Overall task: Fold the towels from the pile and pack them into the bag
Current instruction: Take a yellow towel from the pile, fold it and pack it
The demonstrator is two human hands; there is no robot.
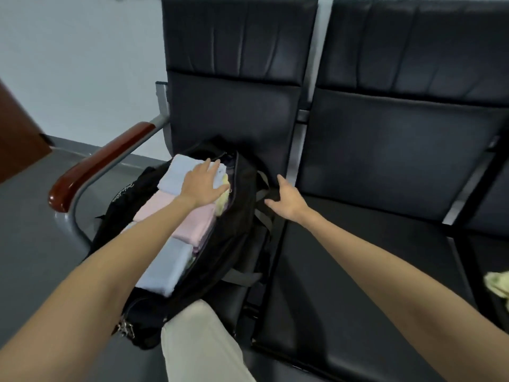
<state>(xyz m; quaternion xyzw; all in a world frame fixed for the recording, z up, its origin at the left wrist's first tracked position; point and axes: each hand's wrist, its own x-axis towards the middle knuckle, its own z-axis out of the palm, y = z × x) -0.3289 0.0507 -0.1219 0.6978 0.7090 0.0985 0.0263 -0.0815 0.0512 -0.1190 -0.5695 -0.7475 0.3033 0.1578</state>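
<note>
The left hand is extended forward with the forearm straight, palm down, fingers straight and slightly spread, pressing flat on the folded white towel at the far end of the bag. The right hand is extended to the right side of the bag, fingers relaxed and apart, thumb raised; its fingertips lie at a dark strap on the bag's outer wall, but whether they pinch the strap cannot be told. The bag is black, open at the top, and lies on the left seat of a row of black padded seats, beside a brown armrest. Four towels show in the opening: the white one under the left hand, one pink towel in the middle, one pale blue towel at the near end, and the edge of one yellow towel against the right wall. One further yellow-green towel lies on the seat at the right frame edge, well apart from the bag. A knee in light trousers is near the bag's front end.
</note>
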